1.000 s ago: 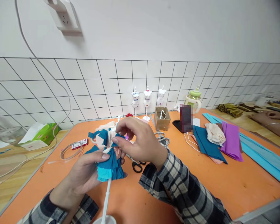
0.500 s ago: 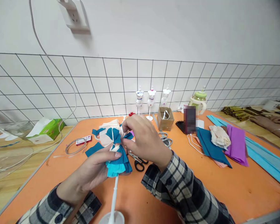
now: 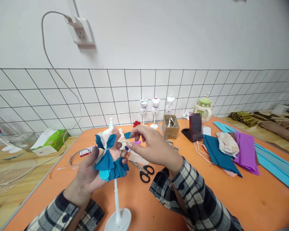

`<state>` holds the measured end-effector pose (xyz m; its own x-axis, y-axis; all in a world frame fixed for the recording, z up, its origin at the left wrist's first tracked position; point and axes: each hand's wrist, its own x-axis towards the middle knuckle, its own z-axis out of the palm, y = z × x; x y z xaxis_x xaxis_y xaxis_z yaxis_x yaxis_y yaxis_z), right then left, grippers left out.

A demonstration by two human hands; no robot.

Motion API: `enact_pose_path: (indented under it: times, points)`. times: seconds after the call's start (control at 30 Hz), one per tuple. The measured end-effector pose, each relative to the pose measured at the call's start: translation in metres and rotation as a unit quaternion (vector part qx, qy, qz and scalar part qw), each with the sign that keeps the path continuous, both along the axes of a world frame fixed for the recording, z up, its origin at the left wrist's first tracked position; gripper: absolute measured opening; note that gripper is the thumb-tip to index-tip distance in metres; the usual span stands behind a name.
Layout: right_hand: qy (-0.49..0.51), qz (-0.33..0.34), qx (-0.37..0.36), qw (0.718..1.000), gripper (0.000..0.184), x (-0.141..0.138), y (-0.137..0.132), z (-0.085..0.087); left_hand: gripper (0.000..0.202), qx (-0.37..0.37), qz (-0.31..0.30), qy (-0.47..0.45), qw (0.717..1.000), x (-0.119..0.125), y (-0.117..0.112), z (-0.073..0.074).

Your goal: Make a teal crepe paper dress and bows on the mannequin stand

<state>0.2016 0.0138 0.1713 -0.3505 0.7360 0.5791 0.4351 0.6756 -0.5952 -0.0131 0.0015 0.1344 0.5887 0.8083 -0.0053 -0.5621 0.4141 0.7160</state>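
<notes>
a person's left hand [image 3: 88, 175] wraps around a small dressed mannequin [image 3: 106, 162], thumb on one side and fingertips on the other, holding it over the near part of an orange table [image 3: 144, 205]. its outfit is blue and peach, with a bow shape in front; a white stand [image 3: 116, 194] extends below. the right hand [image 3: 150, 146] is raised just beside it, fingers loosely curled, a gap before the thumb, nothing visible in its grasp. black-handled scissors [image 3: 146, 173] lie below that hand.
</notes>
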Motion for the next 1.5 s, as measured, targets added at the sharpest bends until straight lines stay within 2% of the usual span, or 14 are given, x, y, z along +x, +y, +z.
enact_pose_path:
  times: [0.1,0.17,0.3,0.37,0.43,0.5,0.6,0.7,0.8,0.93,1.1,1.23,1.33,1.5]
  points:
    - [-0.075,0.001,-0.057,0.996,0.019,-0.002,0.001,-0.004,0.031,-0.005,0.056,0.01,0.998,-0.004,0.004,0.002]
    - [-0.141,0.044,-0.111,0.983,0.025,-0.003,0.002,-0.01,0.026,-0.017,0.076,0.004,0.997,-0.008,0.006,0.004]
    - [-0.246,0.248,-0.284,0.893,0.035,-0.015,0.003,-0.036,0.028,0.017,0.139,-0.012,0.99,-0.019,0.009,0.011]
    - [-0.178,0.324,-0.367,0.853,0.044,-0.029,0.001,-0.056,0.03,0.036,0.152,-0.009,0.988,-0.022,0.008,0.014]
    - [-0.048,0.393,-0.431,0.811,0.049,-0.045,-0.003,-0.077,0.031,0.047,0.148,-0.002,0.988,-0.024,0.007,0.015]
    - [0.043,0.4,-0.453,0.796,0.052,-0.059,-0.01,-0.094,0.032,0.061,0.129,0.004,0.99,-0.025,0.007,0.013]
    - [0.085,0.403,-0.462,0.785,0.042,-0.072,-0.019,-0.108,0.039,0.091,0.097,0.024,0.991,-0.03,0.009,0.007]
    - [0.125,0.348,-0.478,0.797,0.033,-0.076,-0.023,-0.112,0.055,0.125,0.088,0.075,0.985,-0.043,0.016,0.003]
    - [0.153,0.282,-0.467,0.824,0.024,-0.077,-0.02,-0.115,0.052,0.166,0.067,0.128,0.975,-0.058,0.025,0.004]
    - [0.163,0.289,-0.455,0.826,0.016,-0.076,-0.016,-0.119,0.049,0.202,0.074,0.158,0.964,-0.068,0.031,0.011]
    - [0.136,0.277,-0.461,0.832,0.011,-0.078,-0.017,-0.122,0.034,0.146,0.131,0.219,0.956,-0.064,0.03,0.014]
    - [0.113,0.248,-0.434,0.859,0.016,-0.079,-0.015,-0.129,0.024,0.144,0.178,0.235,0.945,-0.062,0.029,0.015]
    - [0.087,0.234,-0.374,0.893,0.019,-0.078,-0.013,-0.134,0.038,0.161,0.184,0.257,0.935,-0.061,0.026,0.016]
    - [0.032,0.211,-0.294,0.932,0.019,-0.072,-0.01,-0.133,0.058,0.245,0.287,0.319,0.869,-0.05,0.014,0.018]
